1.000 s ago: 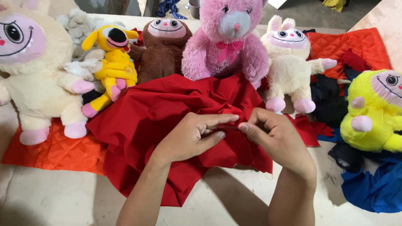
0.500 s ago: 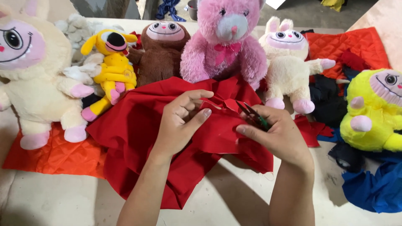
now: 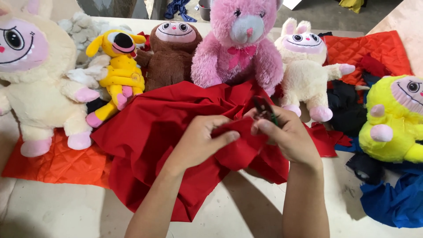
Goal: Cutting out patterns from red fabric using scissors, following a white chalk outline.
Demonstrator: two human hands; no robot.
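There is one camera, worn on the person's head. It looks steeply down and forward at the desk (image 3: 246,211), close above the two hands at the middle. The far desk edge shows at the top.

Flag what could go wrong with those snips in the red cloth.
1. The right hand holds small dark snips close to the left hand pinching the red cloth; a fingertip could get nicked.
2. The bunched folds might be cut through extra layers.
3. The pink plush bear sits just behind the blades.
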